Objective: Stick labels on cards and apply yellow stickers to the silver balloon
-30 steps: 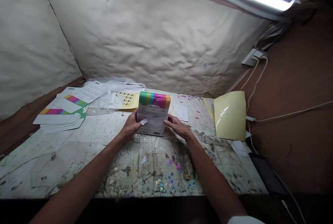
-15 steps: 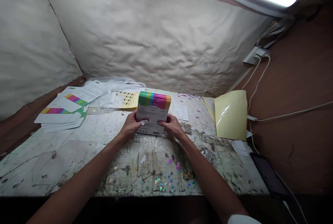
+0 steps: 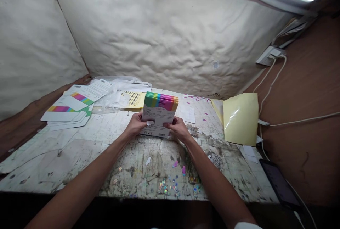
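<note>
A small white carton with a rainbow-striped top (image 3: pixel 160 110) stands on the worn, paint-flecked table (image 3: pixel 79 151), tilted slightly toward me. My left hand (image 3: pixel 136 125) grips its lower left edge, with a small white sticker (image 3: pixel 150 123) at the thumb tip against the carton's face. My right hand (image 3: pixel 177 128) holds the lower right edge, thumb pressed on the front. A barcode shows at the carton's bottom.
Flat unfolded rainbow cartons (image 3: pixel 67 112) and printed sheets lie at the back left beside a clear plastic bag (image 3: pixel 117 90). A yellow sticker sheet (image 3: pixel 134 98) sits behind the carton. A curled yellow backing sheet (image 3: pixel 240 117) lies right. Cables (image 3: pixel 268 80) and a dark phone (image 3: pixel 280 186) are at the right. Glitter bits (image 3: pixel 170 186) dot the near edge.
My right hand has slid inward along the carton's bottom edge, its thumb now on the front face. The view has shifted slightly right and down.
</note>
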The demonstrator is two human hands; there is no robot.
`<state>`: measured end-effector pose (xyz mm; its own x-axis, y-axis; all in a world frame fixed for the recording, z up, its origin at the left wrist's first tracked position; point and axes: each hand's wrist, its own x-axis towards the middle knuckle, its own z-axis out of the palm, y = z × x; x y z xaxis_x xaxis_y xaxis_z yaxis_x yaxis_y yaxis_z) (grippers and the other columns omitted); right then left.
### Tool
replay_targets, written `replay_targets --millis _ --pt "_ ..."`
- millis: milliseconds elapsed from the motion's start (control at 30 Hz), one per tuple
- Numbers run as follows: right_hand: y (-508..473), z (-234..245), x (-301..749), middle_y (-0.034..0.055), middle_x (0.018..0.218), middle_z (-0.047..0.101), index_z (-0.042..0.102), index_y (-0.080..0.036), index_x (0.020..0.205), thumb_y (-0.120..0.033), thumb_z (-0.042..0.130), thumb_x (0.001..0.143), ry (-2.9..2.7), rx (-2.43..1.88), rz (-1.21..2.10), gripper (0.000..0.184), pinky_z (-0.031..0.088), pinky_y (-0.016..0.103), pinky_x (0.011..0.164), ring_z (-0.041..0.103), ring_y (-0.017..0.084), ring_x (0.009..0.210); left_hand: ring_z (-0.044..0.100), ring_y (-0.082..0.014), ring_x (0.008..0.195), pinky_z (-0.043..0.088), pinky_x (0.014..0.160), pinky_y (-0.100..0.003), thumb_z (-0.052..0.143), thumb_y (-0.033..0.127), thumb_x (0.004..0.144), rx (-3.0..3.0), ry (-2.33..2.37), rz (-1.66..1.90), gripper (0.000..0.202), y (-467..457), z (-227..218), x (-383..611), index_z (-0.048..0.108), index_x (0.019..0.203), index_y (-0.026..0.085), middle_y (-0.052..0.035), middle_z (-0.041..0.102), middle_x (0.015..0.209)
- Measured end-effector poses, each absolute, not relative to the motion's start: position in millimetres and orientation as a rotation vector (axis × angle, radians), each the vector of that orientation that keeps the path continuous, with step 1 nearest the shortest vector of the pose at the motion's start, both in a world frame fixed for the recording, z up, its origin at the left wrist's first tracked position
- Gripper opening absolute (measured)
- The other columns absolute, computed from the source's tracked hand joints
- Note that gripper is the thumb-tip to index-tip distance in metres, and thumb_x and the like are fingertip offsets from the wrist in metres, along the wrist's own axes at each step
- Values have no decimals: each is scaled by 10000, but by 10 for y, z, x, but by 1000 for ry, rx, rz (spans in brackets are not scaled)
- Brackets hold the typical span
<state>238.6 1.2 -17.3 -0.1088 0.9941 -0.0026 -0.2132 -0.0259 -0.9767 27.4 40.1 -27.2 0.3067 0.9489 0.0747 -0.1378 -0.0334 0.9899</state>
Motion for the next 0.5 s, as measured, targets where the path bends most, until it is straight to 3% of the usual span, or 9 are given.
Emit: replay_targets --millis 500 --pt "-9 -188 2381 66 943 751 721 -153 932 -248 857 533 -1077 -970 1411 432 517 431 893 691 263 884 696 -308 816 571 725 -417 873 355 531 1315 839 990 515 314 -167 260 736 968 118 -98 751 905"
